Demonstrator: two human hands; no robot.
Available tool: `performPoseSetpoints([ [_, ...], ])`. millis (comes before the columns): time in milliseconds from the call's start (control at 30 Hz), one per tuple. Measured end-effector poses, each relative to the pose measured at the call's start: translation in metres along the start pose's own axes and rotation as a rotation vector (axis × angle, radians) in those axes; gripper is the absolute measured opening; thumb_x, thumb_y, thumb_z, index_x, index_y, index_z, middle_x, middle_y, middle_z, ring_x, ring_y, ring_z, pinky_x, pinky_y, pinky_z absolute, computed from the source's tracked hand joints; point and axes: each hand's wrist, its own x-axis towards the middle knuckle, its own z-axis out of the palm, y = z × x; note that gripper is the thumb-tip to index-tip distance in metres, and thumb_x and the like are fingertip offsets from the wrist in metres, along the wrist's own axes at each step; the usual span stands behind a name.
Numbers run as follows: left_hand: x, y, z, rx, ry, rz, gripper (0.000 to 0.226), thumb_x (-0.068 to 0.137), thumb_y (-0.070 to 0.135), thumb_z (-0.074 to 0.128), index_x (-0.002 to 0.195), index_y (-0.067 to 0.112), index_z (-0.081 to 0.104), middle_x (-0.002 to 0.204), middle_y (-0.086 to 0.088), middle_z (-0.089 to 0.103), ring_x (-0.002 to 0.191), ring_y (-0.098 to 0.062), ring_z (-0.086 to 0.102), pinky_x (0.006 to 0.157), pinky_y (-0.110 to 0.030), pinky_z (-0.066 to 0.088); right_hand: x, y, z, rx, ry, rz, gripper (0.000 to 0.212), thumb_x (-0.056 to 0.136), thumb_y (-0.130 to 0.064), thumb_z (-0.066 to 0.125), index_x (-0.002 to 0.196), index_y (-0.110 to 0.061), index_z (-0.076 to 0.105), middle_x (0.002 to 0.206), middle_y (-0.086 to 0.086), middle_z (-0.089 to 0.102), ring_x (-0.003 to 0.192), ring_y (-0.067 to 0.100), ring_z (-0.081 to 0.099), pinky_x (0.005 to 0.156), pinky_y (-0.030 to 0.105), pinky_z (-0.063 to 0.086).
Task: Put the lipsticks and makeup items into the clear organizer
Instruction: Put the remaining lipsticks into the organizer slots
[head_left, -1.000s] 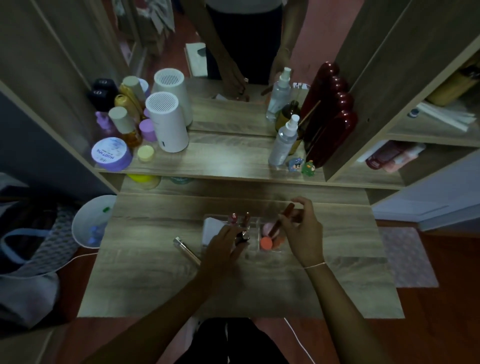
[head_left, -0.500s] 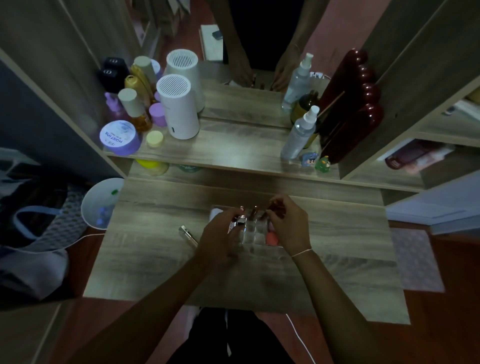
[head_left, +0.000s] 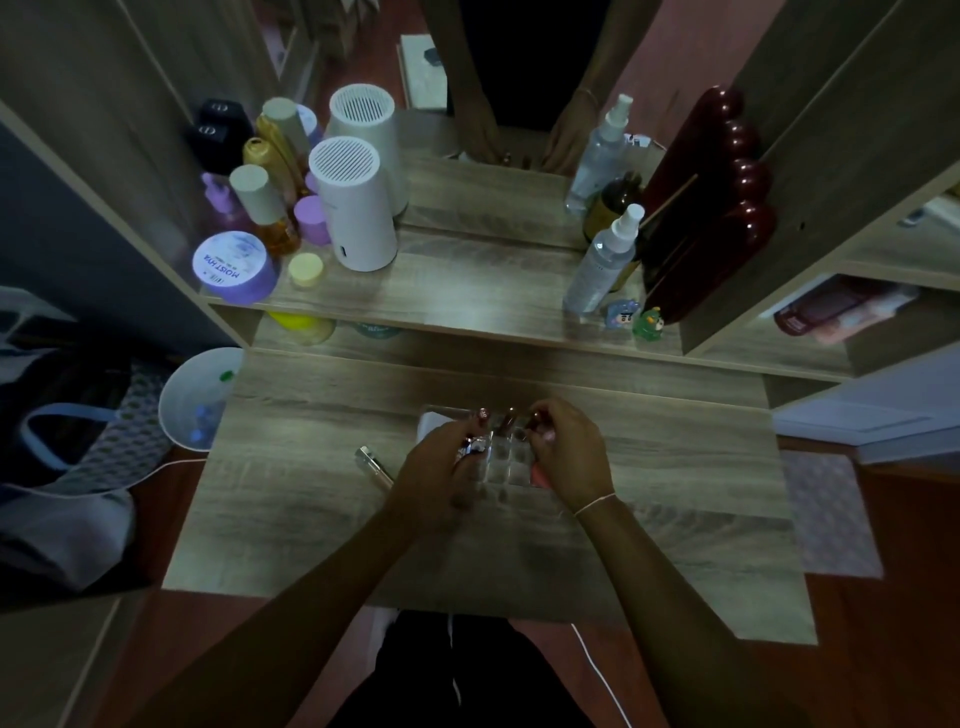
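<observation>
The clear organizer (head_left: 506, 465) with its grid of small cells stands mid-table between my hands. My left hand (head_left: 441, 470) is at its left side, fingers closed on a shiny silver lipstick (head_left: 474, 446) over the left cells. My right hand (head_left: 569, 452) is at its right side, pinching a dark red lipstick (head_left: 535, 420) above the back row. Two lipsticks (head_left: 484, 414) (head_left: 509, 415) stand upright in the back cells. An orange sponge (head_left: 540, 475) shows under my right palm. One slim tube (head_left: 375, 466) lies loose on the table left of my left hand.
A white flat item (head_left: 430, 423) sits at the organizer's back left. The shelf behind carries a white cylinder (head_left: 353, 205), a purple jar (head_left: 234, 267), a spray bottle (head_left: 602, 260) and a dark red object (head_left: 711, 208). A white bin (head_left: 195, 397) stands left of the table.
My right hand has moved left from the organizer's right side to its back row, carrying the dark lipstick. My left hand has risen slightly over the left cells. The camera has tilted down.
</observation>
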Motion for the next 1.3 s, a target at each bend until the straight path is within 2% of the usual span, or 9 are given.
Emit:
performPoseSetpoints([
  [167,-0.002,-0.001,0.001,0.064,-0.035,0.041,0.022,0.086,0.009,0.063,0.107,0.002,0.063,0.107,-0.014,0.064,0.1,-0.029,0.059,0.086,-0.045,0.049,0.0,0.0,0.002,-0.013,-0.008,-0.011,0.021,0.077,-0.013,0.069,0.093,-0.022,0.061,0.091,0.001,0.067,0.086,0.017,0.059,0.073,0.03,0.049],
  [367,0.0,0.001,0.001,0.127,-0.034,0.011,0.026,0.093,0.013,0.057,0.118,0.006,0.058,0.12,-0.014,0.059,0.111,-0.024,0.052,0.092,-0.042,0.046,-0.004,0.0,0.0,0.0,-0.013,-0.01,0.026,0.075,-0.011,0.068,0.097,-0.022,0.064,0.095,0.002,0.069,0.089,0.018,0.062,0.077,0.031,0.05],
  [567,-0.005,0.001,0.001,0.241,0.011,0.092,0.028,0.091,0.012,0.059,0.118,0.005,0.058,0.119,-0.017,0.06,0.105,-0.027,0.057,0.082,-0.043,0.054,-0.006,-0.004,-0.003,0.026,-0.02,0.007,0.026,0.076,-0.01,0.067,0.099,-0.02,0.065,0.097,0.002,0.069,0.088,0.018,0.062,0.08,0.037,0.054],
  [733,-0.015,-0.004,-0.002,0.465,-0.045,0.229,0.041,0.077,0.01,0.075,0.115,0.001,0.062,0.113,-0.022,0.066,0.094,-0.037,0.064,0.073,-0.045,0.056,-0.008,-0.007,-0.004,0.034,-0.016,0.016,0.024,0.077,-0.011,0.067,0.099,-0.019,0.065,0.095,0.003,0.069,0.088,0.019,0.063,0.081,0.04,0.054],
  [933,-0.02,0.001,-0.004,0.567,-0.066,0.28,0.041,0.09,0.029,0.043,0.114,0.003,0.064,0.11,-0.02,0.068,0.092,-0.034,0.067,0.069,-0.04,0.055,-0.012,-0.009,-0.008,0.038,0.002,0.018,0.032,0.077,-0.015,0.072,0.108,-0.016,0.064,0.103,0.005,0.069,0.094,0.022,0.064,0.086,0.042,0.053],
  [1033,-0.025,0.005,-0.009,0.517,-0.048,0.249,0.041,0.09,0.027,0.043,0.119,0.005,0.062,0.114,-0.018,0.066,0.096,-0.033,0.065,0.074,-0.041,0.054,-0.017,-0.013,-0.012,0.04,0.074,0.009,0.047,0.078,-0.021,0.075,0.121,-0.014,0.058,0.115,0.009,0.065,0.106,0.024,0.059,0.092,0.036,0.049],
  [1133,-0.034,0.001,-0.018,0.453,0.048,0.184,0.039,0.089,0.025,0.048,0.12,0.005,0.06,0.113,-0.019,0.066,0.097,-0.034,0.064,0.08,-0.041,0.053,-0.024,-0.031,-0.014,0.032,0.212,-0.058,0.051,0.08,-0.025,0.073,0.125,-0.02,0.052,0.117,0.007,0.06,0.106,0.018,0.053,0.086,0.027,0.044],
  [1200,-0.043,-0.007,-0.027,0.452,0.12,0.117,0.038,0.089,0.025,0.05,0.117,0.002,0.061,0.11,-0.021,0.067,0.096,-0.034,0.065,0.083,-0.044,0.052,-0.026,-0.051,-0.009,0.059,0.238,-0.134,0.045,0.082,-0.024,0.071,0.124,-0.019,0.054,0.114,0.007,0.061,0.103,0.017,0.054,0.085,0.03,0.047],
  [1300,-0.065,-0.026,-0.046,0.497,0.18,-0.017,0.046,0.094,0.033,0.04,0.119,0.0,0.06,0.118,-0.023,0.065,0.105,-0.035,0.063,0.092,-0.049,0.048,-0.03,-0.085,0.014,0.131,0.107,-0.243,0.035,0.086,-0.02,0.064,0.12,-0.013,0.058,0.112,0.01,0.064,0.104,0.023,0.058,0.09,0.042,0.05],
])
